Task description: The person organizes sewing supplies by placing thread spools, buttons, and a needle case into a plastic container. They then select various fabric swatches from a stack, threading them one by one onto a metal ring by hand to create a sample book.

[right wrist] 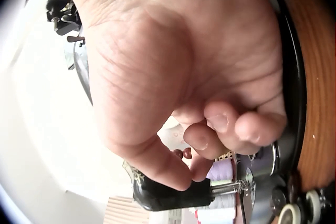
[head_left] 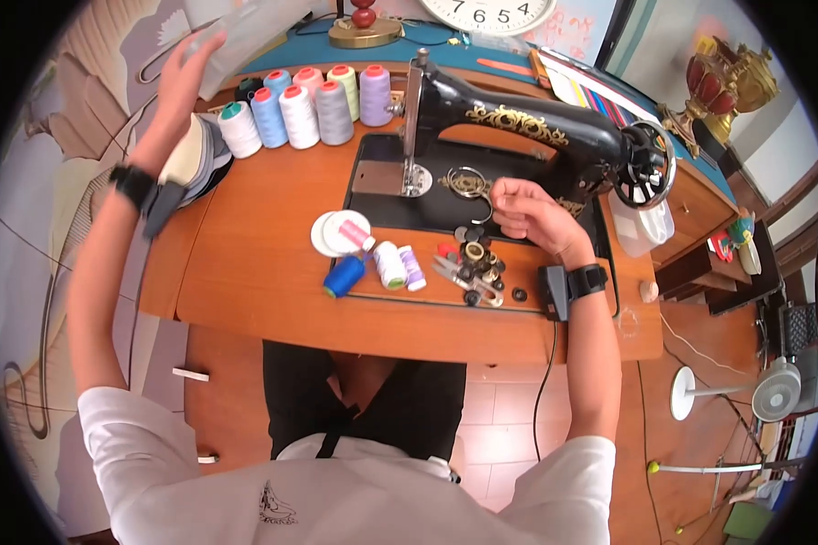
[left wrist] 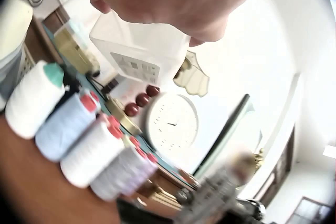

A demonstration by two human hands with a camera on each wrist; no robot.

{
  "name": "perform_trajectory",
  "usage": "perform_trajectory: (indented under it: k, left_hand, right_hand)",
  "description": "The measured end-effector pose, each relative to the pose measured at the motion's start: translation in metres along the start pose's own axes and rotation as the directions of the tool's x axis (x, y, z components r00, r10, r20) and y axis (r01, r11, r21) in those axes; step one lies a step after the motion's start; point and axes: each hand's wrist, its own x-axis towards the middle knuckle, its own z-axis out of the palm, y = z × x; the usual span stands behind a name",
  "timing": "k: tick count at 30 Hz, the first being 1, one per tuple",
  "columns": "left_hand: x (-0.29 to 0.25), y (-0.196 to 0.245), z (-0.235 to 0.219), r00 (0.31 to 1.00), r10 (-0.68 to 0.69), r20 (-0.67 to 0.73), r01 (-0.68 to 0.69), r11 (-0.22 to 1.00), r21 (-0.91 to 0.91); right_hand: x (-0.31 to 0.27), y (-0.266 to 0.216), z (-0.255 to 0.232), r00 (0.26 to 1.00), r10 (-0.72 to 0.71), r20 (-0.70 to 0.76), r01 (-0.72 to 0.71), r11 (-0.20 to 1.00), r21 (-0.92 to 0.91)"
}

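At the upper left, my raised left hand (head_left: 184,86) grips a translucent plastic box (head_left: 250,41). Seen from the left wrist, the box (left wrist: 139,50) hangs beneath the hand and bears a printed label. My right hand (head_left: 538,218) is over the front of the sewing machine's black bed, fingers loosely curled. In the right wrist view its thumb and forefinger tips come together, with nothing showing between them. Metal rings (head_left: 468,182) lie on the bed just left of that hand. The black sewing machine (head_left: 518,118) stands behind it.
Large thread cones (head_left: 300,118) stand at the back left. Small spools (head_left: 389,265) and white discs (head_left: 329,234) lie on the wooden table (head_left: 245,300), with buttons (head_left: 474,252) and thread snips (head_left: 463,277) to their right. A clear container (head_left: 641,227) sits beside the handwheel (head_left: 645,168).
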Motion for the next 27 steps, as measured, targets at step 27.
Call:
perform_trajectory:
  k: [27]
  left_hand:
    - [-0.209, -0.021, -0.053, 0.912, 0.325, 0.252, -0.28, 0.939, -0.198]
  right_hand:
    - [0.123, -0.015, 0.248, 0.707, -0.368, 0.604, 0.448, -0.427, -0.785]
